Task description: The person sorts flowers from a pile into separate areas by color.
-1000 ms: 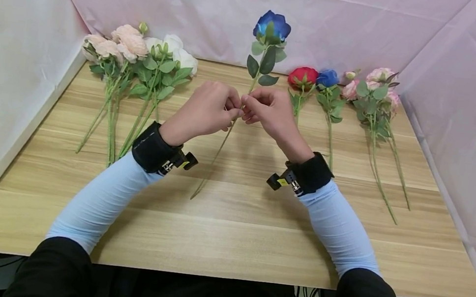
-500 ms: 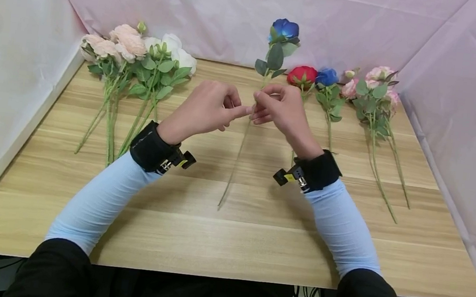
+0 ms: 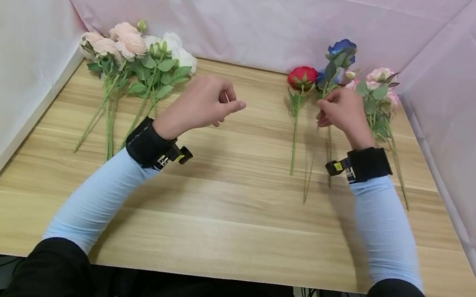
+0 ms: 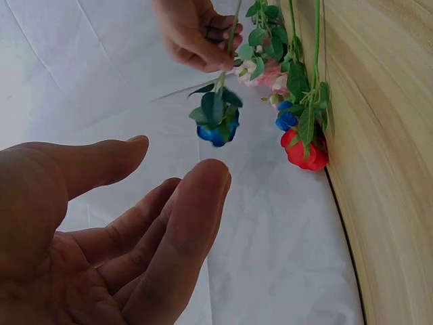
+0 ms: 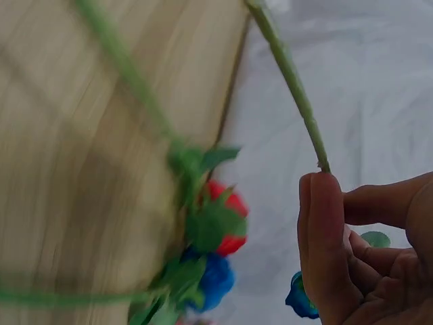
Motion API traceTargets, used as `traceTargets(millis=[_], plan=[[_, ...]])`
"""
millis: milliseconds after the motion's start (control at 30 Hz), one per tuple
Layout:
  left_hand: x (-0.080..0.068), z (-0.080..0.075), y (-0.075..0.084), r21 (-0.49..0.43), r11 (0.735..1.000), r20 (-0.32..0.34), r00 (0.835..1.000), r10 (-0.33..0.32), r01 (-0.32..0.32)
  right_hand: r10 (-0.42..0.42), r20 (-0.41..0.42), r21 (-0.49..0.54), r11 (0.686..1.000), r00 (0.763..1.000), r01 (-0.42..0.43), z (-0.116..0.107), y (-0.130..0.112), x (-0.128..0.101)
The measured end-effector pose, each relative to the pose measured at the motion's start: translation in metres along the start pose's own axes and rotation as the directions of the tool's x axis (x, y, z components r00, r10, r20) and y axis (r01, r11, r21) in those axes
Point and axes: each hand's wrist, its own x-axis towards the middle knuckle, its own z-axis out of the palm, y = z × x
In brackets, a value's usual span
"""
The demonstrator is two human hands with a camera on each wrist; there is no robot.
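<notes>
Blue rose (image 3: 341,49) in right hand (image 3: 344,111)

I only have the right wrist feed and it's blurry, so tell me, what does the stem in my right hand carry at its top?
Observer: A blue rose, held up off the table by the right hand, which pinches its stem.
Operator: Is my left hand on that stem too?
Observer: No. The left hand is apart from it over the middle of the table, fingers loosely curled and holding nothing.
Operator: What lies under the held flower?
Observer: A red rose lies on the table just left of it, and a pink spray lies to its right.
</notes>
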Motion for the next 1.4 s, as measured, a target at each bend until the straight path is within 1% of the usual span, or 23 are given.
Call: traceTargets(millis=[67, 133, 233, 400, 500, 700, 833, 967, 1200, 1300, 1400], plan=[[-0.001, 0.000, -0.002, -0.002, 1.000, 0.003, 1.000, 0.000, 0.000, 0.008, 0.010, -0.115, 0.993, 1.000, -0.007, -0.007, 0.009, 0.008], [-0.002, 0.000, -0.003, -0.004, 1.000, 0.004, 1.000, 0.001, -0.001, 0.015, 0.024, -0.203, 0.979, 1.000, -0.010, -0.011, 0.016, 0.015], [-0.004, 0.000, -0.005, -0.006, 1.000, 0.002, 1.000, 0.000, 0.000, 0.036, 0.041, -0.265, 0.964, 0.999, -0.024, -0.014, 0.022, 0.026], [-0.004, 0.001, -0.005, -0.004, 1.000, -0.001, 1.000, 0.001, -0.001, 0.088, 0.078, -0.274, 0.960, 0.993, -0.064, -0.013, 0.032, 0.040], [-0.003, 0.002, -0.003, 0.006, 1.000, 0.004, 1.000, 0.005, -0.005, 0.093, 0.091, -0.291, 0.955, 0.991, -0.063, -0.008, 0.041, 0.045], [0.000, 0.003, -0.001, 0.013, 1.000, 0.012, 1.000, 0.013, -0.013, 0.076, 0.048, -0.334, 0.941, 0.996, -0.056, 0.005, 0.059, 0.050], [0.002, 0.002, 0.000, 0.021, 1.000, 0.015, 1.000, 0.016, -0.016, 0.089, 0.019, -0.318, 0.945, 0.996, -0.078, 0.012, 0.065, 0.048], [0.002, 0.001, 0.001, 0.023, 1.000, 0.015, 1.000, 0.017, -0.017, 0.085, -0.003, -0.305, 0.949, 0.996, -0.082, 0.014, 0.065, 0.046], [0.001, -0.001, 0.000, 0.026, 1.000, 0.009, 1.000, 0.014, -0.014, 0.093, -0.051, -0.276, 0.956, 0.994, -0.104, 0.009, 0.059, 0.046], [0.000, -0.001, -0.001, 0.027, 1.000, 0.009, 1.000, 0.015, -0.015, 0.083, -0.058, -0.292, 0.952, 0.995, -0.096, 0.008, 0.058, 0.045], [0.001, -0.001, -0.002, 0.027, 1.000, 0.010, 1.000, 0.011, -0.011, 0.062, -0.091, -0.327, 0.941, 0.994, -0.089, 0.008, 0.057, 0.044]])
